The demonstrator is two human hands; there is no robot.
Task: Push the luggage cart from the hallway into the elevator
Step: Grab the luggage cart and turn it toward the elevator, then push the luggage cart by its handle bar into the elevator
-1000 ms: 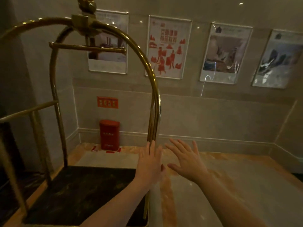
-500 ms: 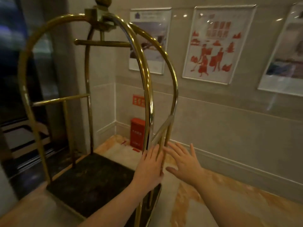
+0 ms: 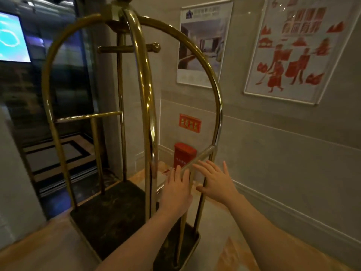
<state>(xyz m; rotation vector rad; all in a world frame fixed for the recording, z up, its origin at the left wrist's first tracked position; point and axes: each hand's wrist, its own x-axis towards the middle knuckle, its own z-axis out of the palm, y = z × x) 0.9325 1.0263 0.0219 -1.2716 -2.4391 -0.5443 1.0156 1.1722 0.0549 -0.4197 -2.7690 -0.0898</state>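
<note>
Both hands, left hand (image 3: 176, 190) and right hand (image 3: 215, 182), press flat with fingers apart, gripping nothing; the luggage cart (image 3: 134, 122) could swing wide of the elevator doorway (image 3: 58, 153).

Your view is dim and warm-toned, with no light source in frame; bright streaks of glare run down the brass tubes of the luggage cart (image 3: 148, 118), and faint specular spots sit on the glazed posters (image 3: 203, 45). The blue screen (image 3: 11, 38) at upper left is overexposed and smeared; the dark elevator opening (image 3: 64, 106) is soft with motion blur. Wide-angle distortion bends your wall lines and frames toward the edges; your forearms blur at the bottom.
</note>
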